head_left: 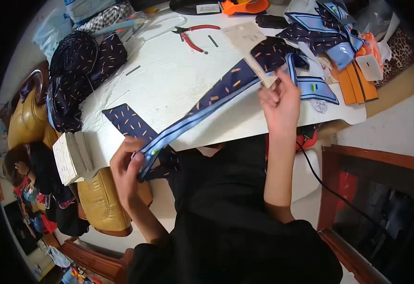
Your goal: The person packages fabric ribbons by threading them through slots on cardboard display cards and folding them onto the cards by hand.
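A long navy fabric strip [223,89] with small orange marks and a light blue striped border stretches between my two hands above the white table. My left hand [127,168] pinches its lower end near the table's front edge, where part of the cloth hangs over. My right hand [282,97] is raised at the other end, fingers closed on a beige paper strip [259,66] that lies over the fabric. Whether those fingers also grip the cloth is hard to tell. Right of that hand lies a light blue bordered piece [316,90].
Red-handled pliers [192,39] lie at the back of the table [169,71]. Bundled navy fabric [76,71] and a card stack [74,158] are at the left. More fabric [311,33] and an orange box [353,83] sit right. Another person's hand [22,168] shows far left.
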Available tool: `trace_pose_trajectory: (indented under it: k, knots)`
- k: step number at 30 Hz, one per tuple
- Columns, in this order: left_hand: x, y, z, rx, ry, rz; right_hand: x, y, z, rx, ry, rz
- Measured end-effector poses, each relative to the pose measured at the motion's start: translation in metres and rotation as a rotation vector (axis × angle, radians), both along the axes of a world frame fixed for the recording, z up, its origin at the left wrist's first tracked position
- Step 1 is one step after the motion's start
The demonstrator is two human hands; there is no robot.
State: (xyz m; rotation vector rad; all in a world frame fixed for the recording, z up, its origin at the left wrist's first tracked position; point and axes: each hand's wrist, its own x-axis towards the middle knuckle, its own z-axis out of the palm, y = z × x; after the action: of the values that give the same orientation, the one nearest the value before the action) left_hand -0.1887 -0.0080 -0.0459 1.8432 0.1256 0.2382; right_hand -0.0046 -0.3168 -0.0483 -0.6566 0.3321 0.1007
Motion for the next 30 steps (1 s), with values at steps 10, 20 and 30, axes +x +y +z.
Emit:
trace_pose_trajectory:
  k: [10, 20, 30]
  knots:
    - [0.1, -0.094, 0.014, -0.757, 0.073, -0.072, -0.044, 0.028, -0.01, -0.32, -0.095, 0.509]
    - [0.083, -0.059, 0.034, -0.715, -0.16, 0.266, -0.073, -0.026, -0.016, 0.096, -0.011, 0.533]
    - [0.035, -0.049, 0.055, -0.904, -0.312, 0.406, -0.039, 0.012, -0.031, 0.417, 0.132, 0.03]
